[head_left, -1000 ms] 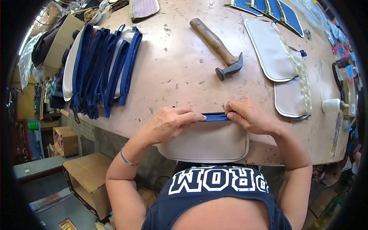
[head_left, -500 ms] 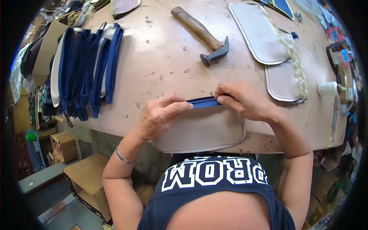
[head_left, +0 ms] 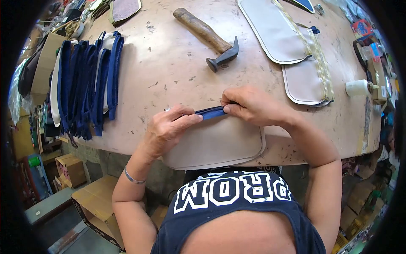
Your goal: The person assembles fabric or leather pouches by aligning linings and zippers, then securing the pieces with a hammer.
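Left hand (head_left: 165, 129) and right hand (head_left: 254, 106), both closed, pinch the blue strip (head_left: 212, 113) at the far edge of the beige pouch (head_left: 216, 144), by the near side of the surface (head_left: 144, 97), strip's long axis running left-right between them, right end slightly farther out.

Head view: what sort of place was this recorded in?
Probably a small workshop making soft goods such as pouches, though the products aren't certain. A scuffed, pale-brown worktable carries a wooden-handled, dark-metal hammer and overlapping, rounded cream panels with yellow edging.
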The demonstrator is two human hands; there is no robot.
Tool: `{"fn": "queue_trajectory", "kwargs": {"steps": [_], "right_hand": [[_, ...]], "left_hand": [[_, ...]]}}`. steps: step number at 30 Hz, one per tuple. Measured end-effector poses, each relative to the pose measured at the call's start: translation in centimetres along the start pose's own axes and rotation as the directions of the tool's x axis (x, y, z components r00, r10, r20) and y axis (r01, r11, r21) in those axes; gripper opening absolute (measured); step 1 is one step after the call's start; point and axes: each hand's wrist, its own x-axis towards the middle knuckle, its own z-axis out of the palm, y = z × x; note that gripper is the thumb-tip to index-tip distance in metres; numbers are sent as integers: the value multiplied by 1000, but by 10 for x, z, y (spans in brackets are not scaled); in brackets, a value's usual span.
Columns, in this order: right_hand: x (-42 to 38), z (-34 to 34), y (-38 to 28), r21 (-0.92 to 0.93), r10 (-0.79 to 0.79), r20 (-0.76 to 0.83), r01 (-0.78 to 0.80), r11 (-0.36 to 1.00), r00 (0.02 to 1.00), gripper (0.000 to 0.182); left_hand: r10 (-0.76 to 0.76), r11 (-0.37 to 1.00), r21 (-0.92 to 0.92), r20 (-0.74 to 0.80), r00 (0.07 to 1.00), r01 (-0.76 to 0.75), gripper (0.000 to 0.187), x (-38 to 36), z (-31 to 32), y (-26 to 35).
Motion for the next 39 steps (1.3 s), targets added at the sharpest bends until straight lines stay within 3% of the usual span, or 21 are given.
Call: {"fn": "queue_trajectory", "kwargs": {"steps": [2,5,8,14,20,23,26,29,35,39], "right_hand": [[4,-3,-4,-13,87,53,-86,996,995,17],[7,6,-7,-119,-5,25,8,993,1000,17],[7,2,-2,-10,33,61,-33,999,998,17],[11,12,-5,-175,-46,-19,42,984,999,15],[10,5,1,-30,-83,-11,83,996,996,14],[12,-3,-3,4,55,101,-55,998,993,17],[17,4,-2,-55,27,49,-25,998,998,14],[20,13,-4,-115,-126,-7,125,985,992,15],[27,8,-10,-72,41,109,-33,997,993,16],[32,18,-9,-65,-51,61,55,996,997,17]], "left_hand": [[-12,1000,-5,-29,1000,11,31,2,3,1],[-17,1000,-10,-38,999,17,31,5,6,4],[-28,999,26,-5,1000,28,31,5,6,8],[1,1000,29,-50,999,0,28,7,15,7],[-94,991,-96,-42,995,90,30,-8,2,-3],[-134,983,-130,-32,990,129,30,-15,0,-6],[-132,983,-133,-39,990,126,31,-16,2,-8],[-121,982,-150,-49,991,113,31,-15,3,-8],[-128,978,-176,-86,988,112,29,-14,9,-4],[-109,984,-156,-111,988,91,28,-12,13,-2]]}}
